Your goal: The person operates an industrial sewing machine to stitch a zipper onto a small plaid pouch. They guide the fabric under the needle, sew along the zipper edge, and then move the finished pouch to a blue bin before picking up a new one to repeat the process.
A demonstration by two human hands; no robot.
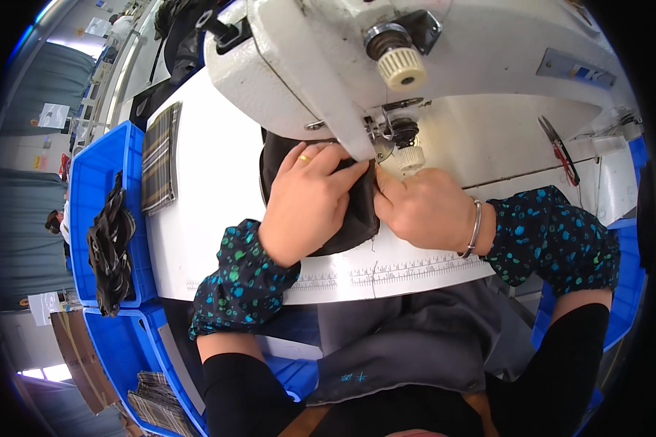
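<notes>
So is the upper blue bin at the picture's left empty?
Not empty: bunched dark material shows in the blue bin, one end reaching over the near rim. Whether more lies beneath, I cannot tell.

Left fingers (319, 160) rest on dark fabric (356, 218), right fingers (391, 192) at its edge.
</notes>
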